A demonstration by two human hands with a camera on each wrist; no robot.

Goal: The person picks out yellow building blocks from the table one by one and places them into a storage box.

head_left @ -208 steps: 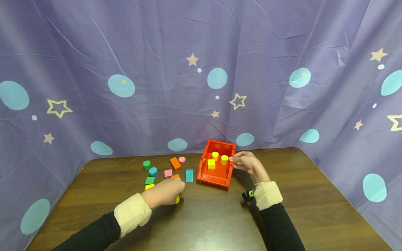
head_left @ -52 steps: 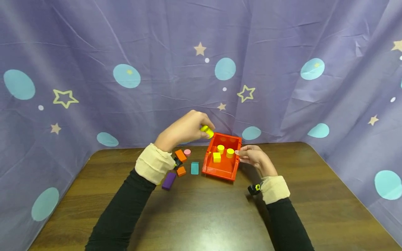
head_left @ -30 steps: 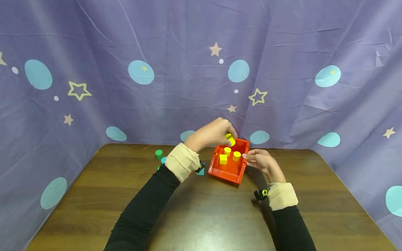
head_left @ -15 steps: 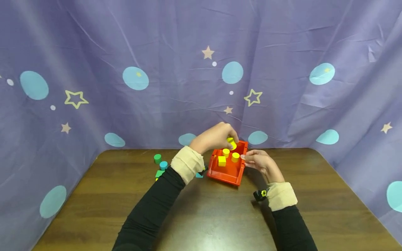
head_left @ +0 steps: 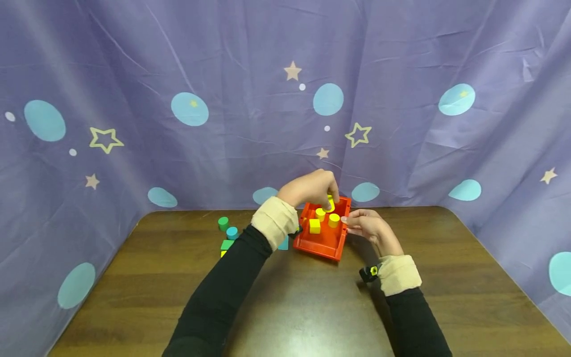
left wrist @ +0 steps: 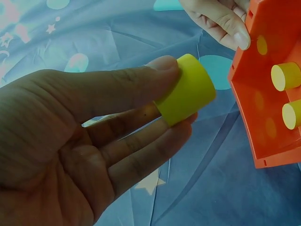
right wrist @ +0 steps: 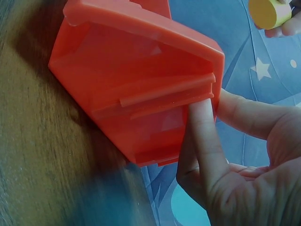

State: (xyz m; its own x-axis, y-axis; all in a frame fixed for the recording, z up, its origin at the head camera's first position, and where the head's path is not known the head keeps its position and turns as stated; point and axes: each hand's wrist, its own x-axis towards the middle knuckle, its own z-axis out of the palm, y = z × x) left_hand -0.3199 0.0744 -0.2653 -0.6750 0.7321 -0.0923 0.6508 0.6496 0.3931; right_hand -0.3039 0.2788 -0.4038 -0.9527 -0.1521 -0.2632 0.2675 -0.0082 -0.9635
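Cylinder [left wrist: 192, 90] in left grip [head_left: 309, 189], moved rightward, now over red bin [head_left: 317, 248]

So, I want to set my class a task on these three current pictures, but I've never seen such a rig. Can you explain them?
There is no robot: a person is working with two bare hands. The wide picture comes from a camera worn on the head; the two close-ups come from cameras on the wrists. The left hand pinches a yellow cylinder. The right hand grips the side of a red bin, which contains two more yellow cylinders and a yellow cube. To its left on the wooden table are a green cylinder, a blue cylinder and other blocks, some partly hidden by the left arm.
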